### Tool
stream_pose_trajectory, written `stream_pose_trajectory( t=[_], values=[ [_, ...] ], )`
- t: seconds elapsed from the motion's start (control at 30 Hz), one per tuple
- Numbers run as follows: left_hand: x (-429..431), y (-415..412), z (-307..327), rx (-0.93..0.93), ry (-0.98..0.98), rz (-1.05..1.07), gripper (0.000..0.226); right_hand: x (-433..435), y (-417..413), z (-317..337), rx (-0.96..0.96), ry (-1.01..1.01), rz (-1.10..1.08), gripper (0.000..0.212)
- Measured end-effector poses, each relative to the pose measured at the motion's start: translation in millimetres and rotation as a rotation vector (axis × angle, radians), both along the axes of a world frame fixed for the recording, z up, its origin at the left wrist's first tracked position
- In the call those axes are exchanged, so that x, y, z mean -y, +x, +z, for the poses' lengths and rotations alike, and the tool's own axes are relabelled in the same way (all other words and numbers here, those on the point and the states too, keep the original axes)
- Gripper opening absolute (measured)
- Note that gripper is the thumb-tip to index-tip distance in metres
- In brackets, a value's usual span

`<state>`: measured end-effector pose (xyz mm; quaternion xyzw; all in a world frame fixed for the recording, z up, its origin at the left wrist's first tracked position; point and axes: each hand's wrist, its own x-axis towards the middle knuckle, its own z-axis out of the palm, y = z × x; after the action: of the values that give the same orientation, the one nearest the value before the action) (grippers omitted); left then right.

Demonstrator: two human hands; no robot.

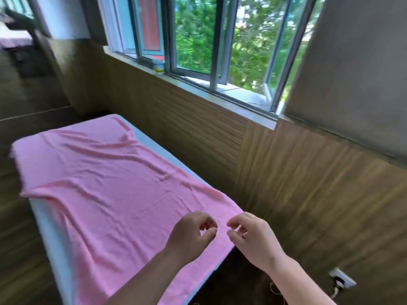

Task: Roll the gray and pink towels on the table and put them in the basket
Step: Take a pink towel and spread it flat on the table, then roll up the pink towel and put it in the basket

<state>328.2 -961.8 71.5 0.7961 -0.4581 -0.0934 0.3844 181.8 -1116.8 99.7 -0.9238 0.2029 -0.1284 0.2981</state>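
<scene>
A pink towel (105,190) lies spread flat and wrinkled over a white table (47,219), covering most of its top. My left hand (191,235) hovers over the towel's near right part, its fingers loosely curled and holding nothing. Just to the right, my right hand (248,236) hangs above the towel's right corner with its fingers curled and empty too. The two hands are a small gap apart. No gray towel and no basket are in view.
A wood-panelled wall (297,183) runs along the table's right side, under a window sill (198,84) with a small jar (159,66). A wall socket with a plug (341,280) sits low at the right. Wooden floor lies to the left.
</scene>
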Motion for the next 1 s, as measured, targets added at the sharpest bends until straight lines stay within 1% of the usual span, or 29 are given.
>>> stream_pose_trajectory(
  t=[0.13,0.23,0.43,0.6,0.67,0.7,0.73,0.8,0.9,1.0],
  values=[
    [-11.2,14.0,-14.5,-0.081,0.007,0.145,0.017,3.9,48.1,-17.8,-0.044,0.034,0.227,0.013],
    [-13.9,15.3,-29.7,-0.118,0.035,0.241,0.015,7.4,73.3,-35.9,-0.085,0.053,0.338,0.014],
    [8.0,7.5,-53.2,-0.184,0.094,0.501,0.010,39.1,119.0,-74.1,-0.158,0.068,0.617,0.019],
    [31.5,-13.2,-78.5,-0.253,0.153,0.696,0.016,63.9,140.7,-109.7,-0.223,0.028,0.825,0.025],
    [22.8,-18.5,-96.3,-0.268,0.243,0.708,0.021,73.7,144.1,-122.6,-0.291,-0.040,0.916,0.028],
    [11.3,-20.7,-106.6,-0.247,0.308,0.718,0.022,84.5,147.1,-130.5,-0.328,-0.086,0.950,0.028],
    [-5.4,-23.2,-115.7,-0.218,0.369,0.747,0.022,98.6,149.0,-137.4,-0.347,-0.124,0.947,0.026],
    [-49.1,-31.0,-128.1,-0.169,0.472,0.898,0.022,136.5,155.9,-151.5,-0.349,-0.174,0.854,0.021],
    [-121.5,-49.6,-127.2,-0.199,0.591,1.165,0.027,189.2,162.0,-162.4,-0.306,-0.265,0.709,0.021],
    [-158.6,-61.9,-123.2,-0.206,0.671,1.299,0.027,213.1,160.5,-154.1,-0.349,-0.230,0.611,0.017]
  ],
)
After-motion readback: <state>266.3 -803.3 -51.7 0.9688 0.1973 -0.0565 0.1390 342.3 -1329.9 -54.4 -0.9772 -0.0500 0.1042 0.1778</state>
